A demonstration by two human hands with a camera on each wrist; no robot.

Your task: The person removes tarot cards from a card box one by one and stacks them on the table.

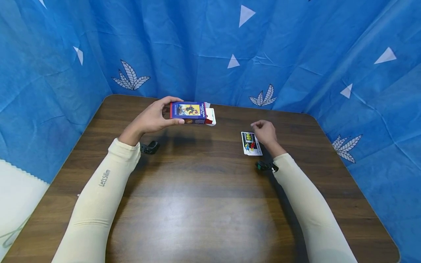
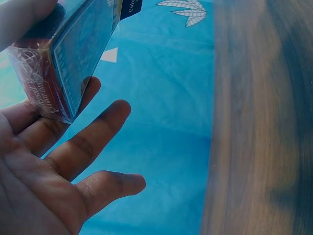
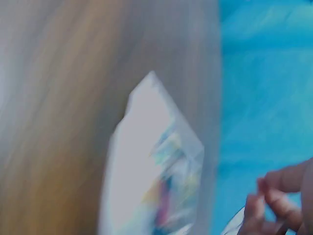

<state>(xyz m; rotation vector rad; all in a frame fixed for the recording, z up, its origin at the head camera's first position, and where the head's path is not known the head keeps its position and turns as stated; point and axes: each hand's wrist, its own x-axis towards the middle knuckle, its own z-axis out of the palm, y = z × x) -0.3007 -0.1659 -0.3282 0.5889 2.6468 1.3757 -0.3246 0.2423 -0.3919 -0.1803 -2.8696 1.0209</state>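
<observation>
My left hand (image 1: 149,118) holds a blue and red card box (image 1: 188,112) above the far part of the table, thumb on the near side and fingers behind. The box has a picture on its front and clear wrap at the end seen in the left wrist view. At its right end a white piece (image 1: 211,117) sticks out; I cannot tell whether it is a flap or a card. A small stack of picture cards (image 1: 251,144) lies on the table. Just beside it, my right hand (image 1: 265,133) is raised with loosely curled fingers, nothing visible between them.
The brown wooden table (image 1: 197,190) ends at a blue curtain (image 1: 197,47) with white triangles and leaf prints. White cloth (image 1: 18,197) shows at the left. Each wrist wears a dark strap device, the left device (image 1: 150,147) and the right device (image 1: 266,166).
</observation>
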